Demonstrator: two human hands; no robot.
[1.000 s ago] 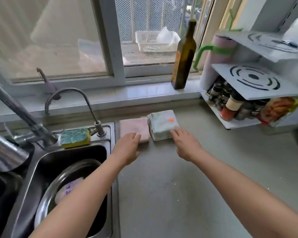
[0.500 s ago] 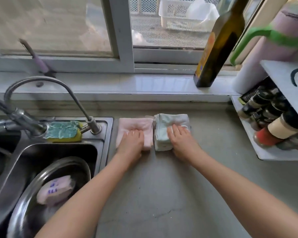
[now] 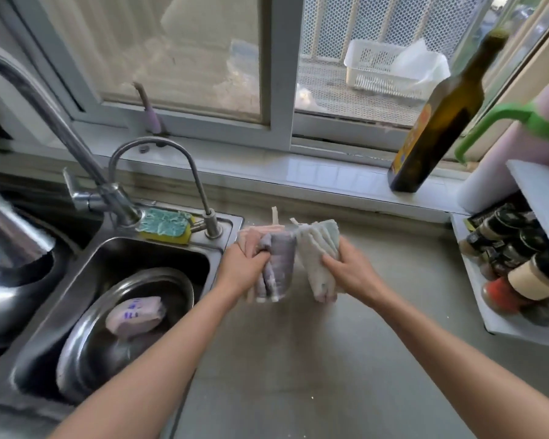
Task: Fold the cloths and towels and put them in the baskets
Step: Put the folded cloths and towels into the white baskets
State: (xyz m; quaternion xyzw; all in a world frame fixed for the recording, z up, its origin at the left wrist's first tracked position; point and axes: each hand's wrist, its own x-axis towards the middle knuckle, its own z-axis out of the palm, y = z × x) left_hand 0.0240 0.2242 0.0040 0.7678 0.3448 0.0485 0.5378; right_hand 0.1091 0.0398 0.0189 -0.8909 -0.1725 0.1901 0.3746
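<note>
Two stacks of folded cloths are lifted off the grey counter [image 3: 298, 359], close to the sink's right edge. My left hand [image 3: 243, 269] grips the pink and purplish stack [image 3: 278, 264], which hangs on edge with its layers showing. My right hand [image 3: 351, 269] grips the pale green and white stack [image 3: 317, 248], also tilted on edge. The two stacks almost touch each other. A white slotted basket [image 3: 374, 69] stands outside, behind the window mesh.
A steel sink [image 3: 108, 258] with a metal bowl [image 3: 86, 337] and a sponge [image 3: 165, 224] lies to the left, with taps behind. A dark oil bottle [image 3: 438, 122] stands on the sill. A white spice rack [image 3: 520, 274] fills the right side.
Both hands first reached for the stacks, then lay flat on them. Now they have closed round the stacks and lifted them off the counter, tipped on edge.
</note>
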